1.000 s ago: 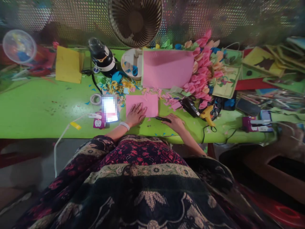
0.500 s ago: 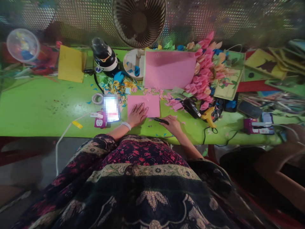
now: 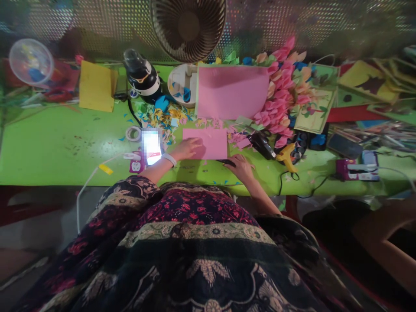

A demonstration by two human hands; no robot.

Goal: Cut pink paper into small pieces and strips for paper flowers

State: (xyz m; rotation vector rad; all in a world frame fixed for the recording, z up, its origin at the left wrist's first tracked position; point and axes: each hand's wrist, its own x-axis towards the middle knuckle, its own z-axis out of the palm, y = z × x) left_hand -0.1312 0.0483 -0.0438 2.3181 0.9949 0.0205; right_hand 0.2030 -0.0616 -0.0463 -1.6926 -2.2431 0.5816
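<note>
On the green table: we've got a small pink sheet lying flat on the near side, in front of us, with a larger pink sheet beyond it.
Left hand: fingers loosely spread over the sheet's left part; honestly can't tell if they're pressing or just hovering.
Right hand: pinching a dark slim tool by the sheet's near edge, towards its right corner. Tip's too small for us to make out.
Holding the paper: we'd want those left fingers flat and firm, clear of the tip, or the sheet could skate.
Tool grip: we'd go light and low, lined up with the near edge.
Scraps: piled on the far side; we'd keep them from sneaking under the paper.
Phone: lit up, left of the sheet, near our left wrist, so mind the elbow room.
</note>
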